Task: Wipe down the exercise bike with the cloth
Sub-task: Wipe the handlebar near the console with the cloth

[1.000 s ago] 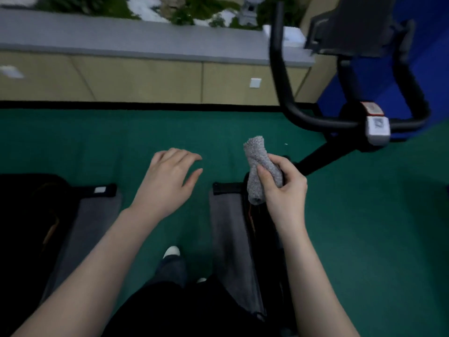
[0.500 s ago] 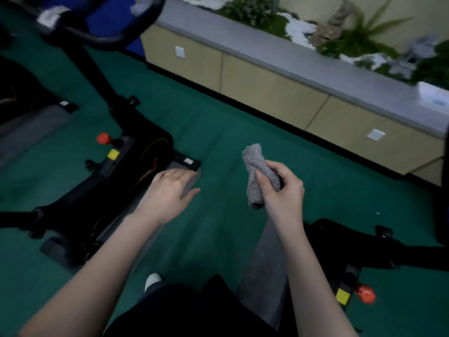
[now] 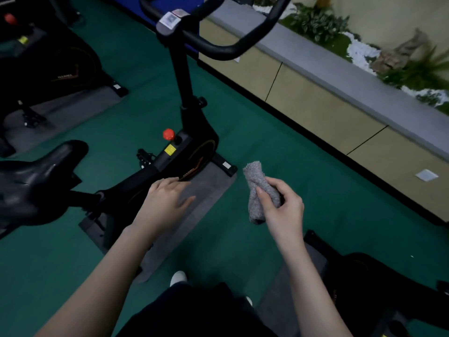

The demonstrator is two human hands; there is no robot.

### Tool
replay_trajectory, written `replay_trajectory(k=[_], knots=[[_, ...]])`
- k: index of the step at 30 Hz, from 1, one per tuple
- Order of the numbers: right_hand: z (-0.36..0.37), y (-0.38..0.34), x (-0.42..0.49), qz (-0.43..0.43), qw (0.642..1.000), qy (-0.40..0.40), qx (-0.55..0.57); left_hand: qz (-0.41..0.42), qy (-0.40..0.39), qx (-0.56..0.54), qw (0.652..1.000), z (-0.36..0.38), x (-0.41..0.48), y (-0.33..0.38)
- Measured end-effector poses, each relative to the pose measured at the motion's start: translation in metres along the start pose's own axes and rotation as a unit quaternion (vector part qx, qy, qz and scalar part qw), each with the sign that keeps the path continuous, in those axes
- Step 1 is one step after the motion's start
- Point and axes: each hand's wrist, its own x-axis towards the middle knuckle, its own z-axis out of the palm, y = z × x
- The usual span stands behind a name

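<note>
nearest me, my right hand [image 3: 281, 210] pinches the cloth [image 3: 255, 176] between thumb and curled fingers. it is held in the air off the front end of the exercise bike [image 3: 192, 132], clear of every part of it. the cloth is grey, nubbly towelling rolled into a soft, fat tube. my left hand [image 3: 167, 203] is flat, palm down, fingers straight, over the bike's low frame. i cannot tell whether the fingertips touch it.

i judge the wiping not yet begun. the cloth meets nothing, and i see no wiped streak on the bike, though the light is dim. as far as i can see, all of it is left to do.

under the bike lies a dull grey mat [image 3: 213, 190], slightly fuzzy. the frame is smooth black with a round red knob [image 3: 168, 134] on top. the saddle [image 3: 36, 181], glossy and moulded, sits at the bike's rear. the curved matte handlebar [image 3: 218, 45] rises at its front, farthest off.
</note>
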Motion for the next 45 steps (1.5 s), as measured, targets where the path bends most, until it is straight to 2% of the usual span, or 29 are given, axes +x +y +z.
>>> replay_trajectory(k=[10,24,32,39,45], knots=[[0.067,-0.017,0.028,0.008,1.000,-0.012,-0.007,-0.018,-0.002,-0.026,0.999,-0.014,0.031,-0.060],[0.108,-0.029,0.175,-0.037,0.995,-0.090,0.024,-0.069,0.072,-0.045,0.994,-0.053,0.146,-0.056],[0.134,-0.041,0.212,-0.096,0.988,-0.120,0.013,-0.077,0.106,-0.040,0.991,-0.069,0.186,-0.061],[0.156,-0.061,0.239,-0.144,0.987,-0.066,-0.011,-0.025,0.165,-0.062,0.984,-0.094,0.237,-0.076],[0.201,-0.093,0.268,-0.190,0.980,0.052,-0.037,0.055,0.214,-0.081,0.972,-0.136,0.292,-0.107]])
